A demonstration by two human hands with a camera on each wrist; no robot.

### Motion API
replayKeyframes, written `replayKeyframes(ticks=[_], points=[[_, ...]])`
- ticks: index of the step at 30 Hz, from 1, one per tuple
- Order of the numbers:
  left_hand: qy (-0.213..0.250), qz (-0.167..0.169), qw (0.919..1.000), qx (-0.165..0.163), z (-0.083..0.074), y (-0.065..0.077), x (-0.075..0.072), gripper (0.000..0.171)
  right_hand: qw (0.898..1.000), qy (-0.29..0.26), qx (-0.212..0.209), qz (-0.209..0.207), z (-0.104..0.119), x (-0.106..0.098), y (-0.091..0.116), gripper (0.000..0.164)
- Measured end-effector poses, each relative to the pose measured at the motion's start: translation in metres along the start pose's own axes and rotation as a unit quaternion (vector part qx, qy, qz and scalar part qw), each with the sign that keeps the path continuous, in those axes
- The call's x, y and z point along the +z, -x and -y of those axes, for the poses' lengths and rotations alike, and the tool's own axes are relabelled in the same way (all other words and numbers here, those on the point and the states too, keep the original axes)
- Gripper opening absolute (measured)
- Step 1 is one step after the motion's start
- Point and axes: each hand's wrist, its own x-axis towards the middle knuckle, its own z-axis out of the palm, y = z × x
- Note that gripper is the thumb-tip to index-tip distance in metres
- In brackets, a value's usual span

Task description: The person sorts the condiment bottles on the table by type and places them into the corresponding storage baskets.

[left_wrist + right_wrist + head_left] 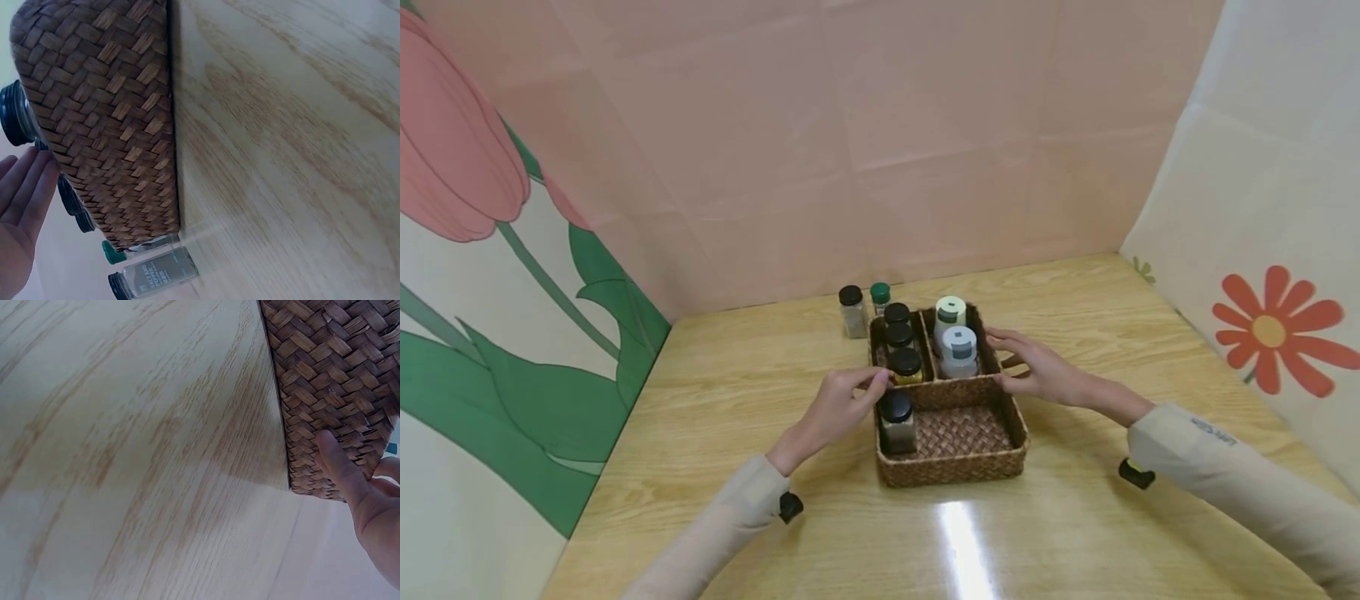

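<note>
A brown woven basket [951,471] with three compartments stands on the table. My left hand [842,404] reaches over its left rim, fingers fairly straight. Its fingertips are close to a black-lidded jar with yellow contents [907,367]; whether they touch it is unclear. Another black-lidded jar [898,421] sits in the front compartment. Two more black-lidded jars [897,315] line the back left compartment. White-lidded bottles [959,354] occupy the back right one. My right hand [1041,371] grips the basket's right wall, thumb [334,456] against the outer weave and other fingers at the rim.
Behind the basket's left corner, a clear black-lidded jar [853,312] with a printed label stands beside a green-lidded jar [880,296]. The wooden table [760,358] meets a pink backdrop at the rear and flower-printed cloth on both sides.
</note>
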Motion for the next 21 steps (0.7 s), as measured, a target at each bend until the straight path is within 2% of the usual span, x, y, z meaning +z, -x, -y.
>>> replayKeyframes(ticks=[4, 7, 11, 21], points=[[0.025, -0.029, 0.9991, -0.017, 0.001, -0.004, -0.001, 0.024, 1.000, 0.006, 0.003, 0.002, 0.000, 0.000, 0.000, 0.054], [0.041, -0.048, 0.9978, -0.018, 0.003, -0.006, -0.001, 0.021, 1.000, 0.008, 0.006, 0.003, -0.001, 0.000, 0.001, 0.054], [0.036, -0.065, 0.9971, -0.018, 0.005, -0.009, -0.003, 0.020, 1.000, 0.010, 0.007, 0.003, -0.001, 0.000, 0.001, 0.054], [0.020, -0.077, 0.9958, -0.046, 0.013, -0.022, -0.008, 0.031, 1.000, 0.010, 0.008, 0.005, 0.000, 0.000, 0.001, 0.054]])
